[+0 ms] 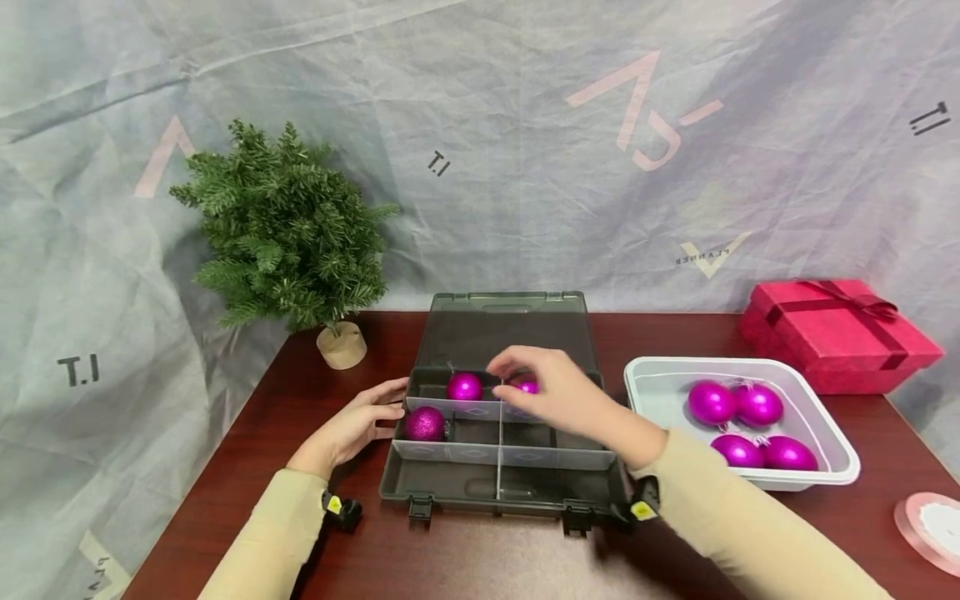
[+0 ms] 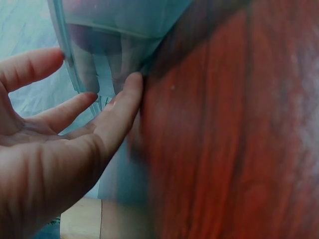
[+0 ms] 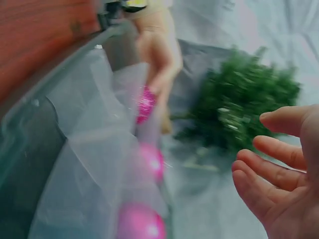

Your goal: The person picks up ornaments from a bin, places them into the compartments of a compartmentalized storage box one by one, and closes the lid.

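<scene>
A dark translucent case (image 1: 442,479) with clear dividers stands open on the table. In its back row lie two shiny magenta balls, one left (image 1: 464,387) and one right (image 1: 528,387), the latter partly behind the right hand. A glittery ball (image 1: 425,424) sits in the middle row at the left. My left hand (image 1: 358,423) rests its fingertips against the case's left side; the left wrist view shows that hand (image 2: 75,129) with fingers spread along the wall. My right hand (image 1: 553,390) hovers over the back right, fingers bent loosely; in the right wrist view the hand (image 3: 281,174) holds nothing.
A white tub (image 1: 836,442) with several magenta balls stands right of the case, a red gift box (image 1: 832,342) behind it. At the left back is a small green tree (image 1: 292,233) on a wooden base. A pink ribbon roll (image 1: 930,529) lies at the right edge.
</scene>
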